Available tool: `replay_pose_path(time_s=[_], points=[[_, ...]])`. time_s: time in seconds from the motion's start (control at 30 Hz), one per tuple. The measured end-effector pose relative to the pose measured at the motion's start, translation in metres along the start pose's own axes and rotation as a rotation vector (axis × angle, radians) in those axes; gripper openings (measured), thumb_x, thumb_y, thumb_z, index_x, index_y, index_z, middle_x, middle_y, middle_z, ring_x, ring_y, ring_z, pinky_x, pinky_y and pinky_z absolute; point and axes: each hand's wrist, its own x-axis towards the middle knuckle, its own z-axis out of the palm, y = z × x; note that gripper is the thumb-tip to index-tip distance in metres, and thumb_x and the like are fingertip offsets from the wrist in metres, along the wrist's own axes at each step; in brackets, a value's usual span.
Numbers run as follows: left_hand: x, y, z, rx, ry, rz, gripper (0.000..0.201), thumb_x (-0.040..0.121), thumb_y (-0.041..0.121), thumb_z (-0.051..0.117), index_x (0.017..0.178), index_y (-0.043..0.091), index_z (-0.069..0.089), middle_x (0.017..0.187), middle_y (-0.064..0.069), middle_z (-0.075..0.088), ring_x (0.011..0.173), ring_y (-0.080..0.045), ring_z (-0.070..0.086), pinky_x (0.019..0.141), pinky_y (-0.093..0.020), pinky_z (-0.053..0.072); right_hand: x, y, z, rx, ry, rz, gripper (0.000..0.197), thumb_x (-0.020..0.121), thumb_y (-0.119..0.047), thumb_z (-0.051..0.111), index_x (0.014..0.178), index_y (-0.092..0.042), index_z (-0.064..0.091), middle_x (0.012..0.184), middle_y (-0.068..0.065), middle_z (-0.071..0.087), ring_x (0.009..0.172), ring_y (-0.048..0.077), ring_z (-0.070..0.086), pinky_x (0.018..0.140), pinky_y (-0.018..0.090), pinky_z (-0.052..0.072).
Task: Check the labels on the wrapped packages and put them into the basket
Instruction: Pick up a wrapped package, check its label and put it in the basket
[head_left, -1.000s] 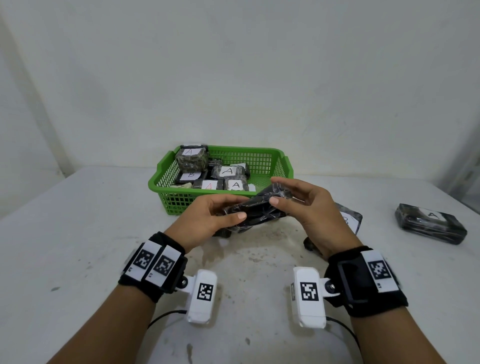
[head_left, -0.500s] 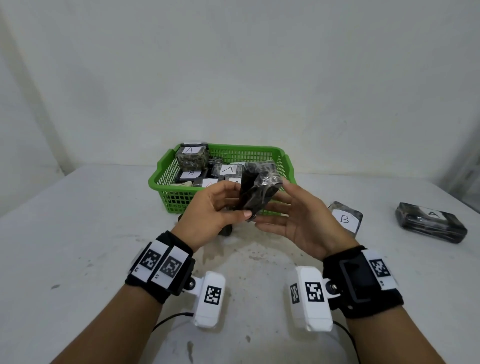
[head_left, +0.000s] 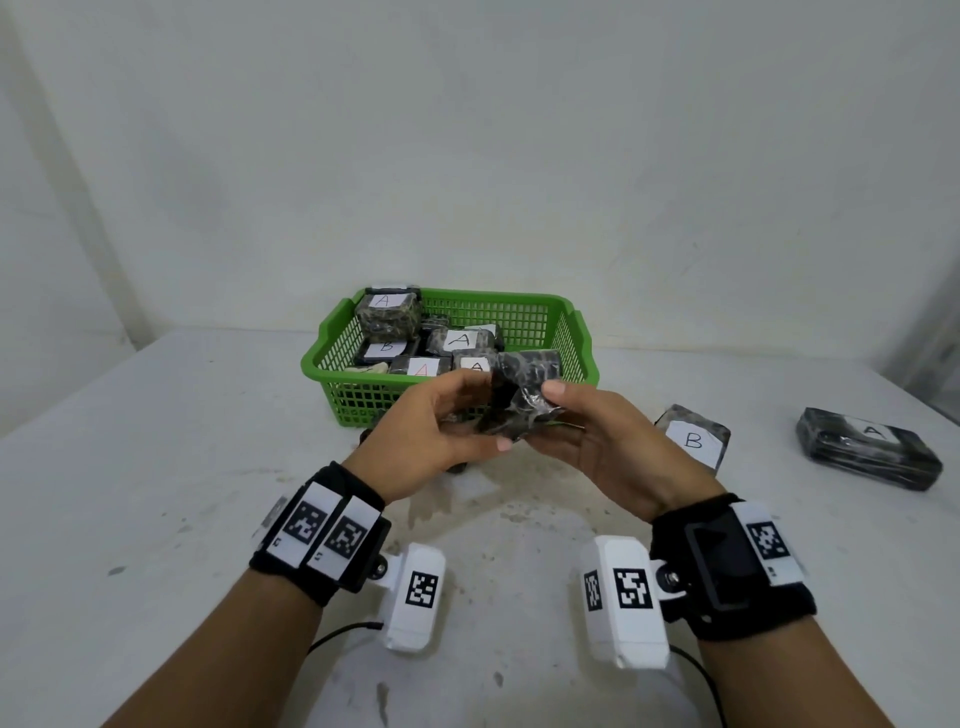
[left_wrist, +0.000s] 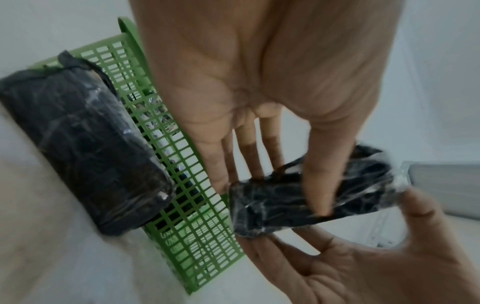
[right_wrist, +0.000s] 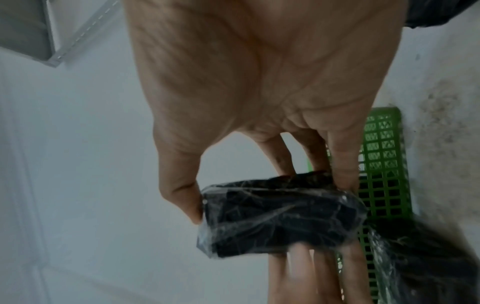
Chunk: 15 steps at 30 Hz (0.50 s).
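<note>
Both hands, left hand (head_left: 436, 431) and right hand (head_left: 597, 441), pinch one wrapped package (head_left: 519, 400) (label hidden).

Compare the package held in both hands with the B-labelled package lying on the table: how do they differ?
The held package is off the table in the left hand and right hand, tilted; the B package lies on the table untouched. B's white label faces up; no label shows on the held one. Both are dark and plastic-wrapped.

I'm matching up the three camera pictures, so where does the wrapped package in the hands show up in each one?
Head: held package at centre, before the green basket.
Left wrist: lower right, under the left hand.
Right wrist: bottom centre, below the right hand.
Shared landmark: the basket's green mesh.
</note>
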Motion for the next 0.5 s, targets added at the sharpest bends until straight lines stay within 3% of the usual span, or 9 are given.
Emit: replay_pose_path(time_s=[0.1, 0.17, 0.27, 0.37, 0.43, 0.5], points=[[-0.0008, 0.003, 0.0014, -0.127, -0.054, -0.091, 0.078, 0.066, 0.056, 0.083, 0.133, 0.028, 0.055, 0.133, 0.005, 0.063, 0.125, -0.01, 0.059, 0.109, -0.041, 0.045, 0.002, 0.0011, -0.0017, -0.048, 0.059, -0.077, 0.046, 0.066, -0.045, 0.078, 0.1, -0.014, 0.082, 0.113, 0.011, 0.079, 0.108, 0.022, 0.073, 0.114, 0.047, 0.047], [-0.001, 0.0036, 0.0051, -0.225, -0.066, -0.146, 0.079, 0.058, 0.071, 0.079, 0.124, 0.031, 0.061, 0.128, 0.004, 0.067, 0.121, -0.013, 0.063, 0.106, -0.041, 0.047, 0.0022, 0.0022, -0.0019, -0.105, 0.072, -0.106, 0.044, 0.065, -0.045, 0.081, 0.101, -0.02, 0.083, 0.114, 0.008, 0.079, 0.114, 0.026, 0.071, 0.114, 0.051, 0.046], [0.0, 0.0041, 0.0087, -0.282, -0.066, -0.149, 0.072, 0.061, 0.067, 0.079, 0.119, 0.025, 0.065, 0.121, 0.001, 0.071, 0.114, -0.018, 0.067, 0.104, -0.042, 0.049, 0.0031, 0.0034, -0.0027, -0.134, 0.069, -0.121, 0.047, 0.065, -0.046, 0.082, 0.106, -0.023, 0.082, 0.118, 0.009, 0.077, 0.119, 0.03, 0.069, 0.113, 0.053, 0.047], [0.0005, 0.0029, 0.0091, -0.32, -0.06, -0.121, 0.089, 0.06, 0.067, 0.08, 0.13, 0.017, 0.058, 0.123, -0.005, 0.07, 0.115, -0.02, 0.067, 0.096, -0.034, 0.054, 0.0012, 0.0014, -0.0058, -0.188, 0.035, -0.128, 0.057, 0.067, -0.038, 0.086, 0.119, -0.016, 0.076, 0.118, 0.006, 0.078, 0.117, 0.024, 0.072, 0.108, 0.04, 0.052], [0.0009, 0.0007, 0.0091, -0.313, -0.066, -0.125, 0.094, 0.063, 0.062, 0.081, 0.138, 0.013, 0.052, 0.127, -0.009, 0.066, 0.119, -0.025, 0.064, 0.099, -0.041, 0.051, 0.0007, 0.0012, -0.0055, -0.232, 0.014, -0.117, 0.052, 0.069, -0.029, 0.087, 0.119, -0.019, 0.074, 0.116, 0.001, 0.079, 0.114, 0.017, 0.073, 0.103, 0.03, 0.054], [0.0022, -0.002, 0.0094, -0.32, -0.052, -0.136, 0.084, 0.068, 0.052, 0.082, 0.136, 0.012, 0.054, 0.126, -0.01, 0.067, 0.117, -0.027, 0.064, 0.099, -0.044, 0.05, 0.0006, 0.0018, -0.0039, -0.243, 0.019, -0.107, 0.053, 0.069, -0.03, 0.087, 0.119, -0.021, 0.073, 0.116, -0.001, 0.079, 0.114, 0.015, 0.073, 0.103, 0.028, 0.054]])
